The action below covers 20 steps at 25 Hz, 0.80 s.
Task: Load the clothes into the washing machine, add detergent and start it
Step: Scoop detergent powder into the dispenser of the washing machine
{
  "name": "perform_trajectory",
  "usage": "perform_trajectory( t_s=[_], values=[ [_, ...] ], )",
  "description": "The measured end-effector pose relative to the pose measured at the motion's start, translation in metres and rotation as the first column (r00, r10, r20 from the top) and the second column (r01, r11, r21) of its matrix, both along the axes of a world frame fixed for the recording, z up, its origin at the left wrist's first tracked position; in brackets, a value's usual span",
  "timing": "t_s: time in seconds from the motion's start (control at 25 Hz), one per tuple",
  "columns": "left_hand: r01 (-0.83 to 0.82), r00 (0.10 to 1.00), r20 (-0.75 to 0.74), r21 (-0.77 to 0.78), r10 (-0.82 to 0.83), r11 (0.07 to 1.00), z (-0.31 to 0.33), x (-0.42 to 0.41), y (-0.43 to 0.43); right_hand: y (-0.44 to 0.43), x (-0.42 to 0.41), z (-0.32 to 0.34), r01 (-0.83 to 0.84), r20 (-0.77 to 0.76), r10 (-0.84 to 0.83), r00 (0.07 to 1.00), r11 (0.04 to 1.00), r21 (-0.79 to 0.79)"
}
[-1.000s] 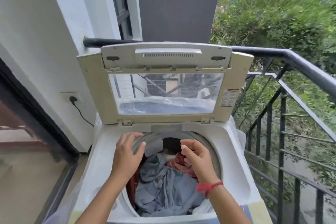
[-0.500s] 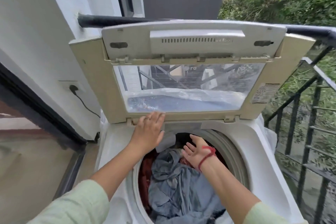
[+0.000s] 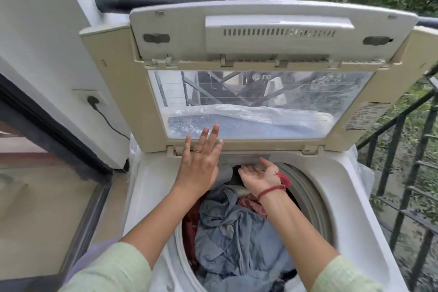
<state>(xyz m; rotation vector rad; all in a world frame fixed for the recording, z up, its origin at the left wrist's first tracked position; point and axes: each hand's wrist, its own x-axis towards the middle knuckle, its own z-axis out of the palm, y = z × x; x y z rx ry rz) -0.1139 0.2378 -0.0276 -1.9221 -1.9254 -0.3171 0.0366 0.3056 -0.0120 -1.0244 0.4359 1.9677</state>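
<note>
Clothes: the clothes [image 3: 237,239] lie heaped in the drum of the washing machine [image 3: 343,185], a grey-blue piece on top, red cloth showing under it.
Lid: the lid [image 3: 142,102] stands folded up at the back, window facing me.
What the move turns on: a grey panel [image 3: 246,157] sits under the back lip of the opening, just below the lid's hinges. Its long axis runs left to right along the hinge line. I take it for the detergent slot, though I can't be sure.
Nearer hand: the right hand [image 3: 257,176] is just in front of and below that panel, thumb tip at its edge. The left hand is up and to the left of it.
Right hand pose: palm up over the back of the drum, fingers loosely bent, holding nothing, forearm crossing above the clothes.
Left hand pose: the left hand [image 3: 200,166] is flat, fingers straight and spread, laid on the lid's lower frame with the fingertips over the window. It grips nothing.
Detergent: none in sight.
Stage, as I judge it: loading looks done; detergent and starting remain.
Care: the lid looks loose-hinged, so a steadying palm seems sensible.
</note>
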Motion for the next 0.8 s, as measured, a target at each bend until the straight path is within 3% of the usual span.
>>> perform_trajectory(
  t_s=[0.16, 0.48, 0.8],
  values=[
    [-0.008, 0.999, 0.032, -0.024, 0.009, 1.000, -0.003, 0.000, 0.004, 0.000, 0.003, -0.002, 0.019, -0.032, -0.019, 0.999, 1.000, 0.008],
    [-0.027, 0.998, 0.048, -0.027, 0.028, 0.999, -0.002, 0.004, 0.005, -0.008, -0.006, -0.016, -0.111, 0.190, 0.083, 0.978, 0.983, 0.146],
    [-0.037, 0.996, 0.081, -0.068, 0.042, 0.997, -0.001, 0.006, 0.005, -0.031, 0.019, -0.024, -0.202, 0.322, 0.149, 0.935, 0.970, 0.137]
  ],
)
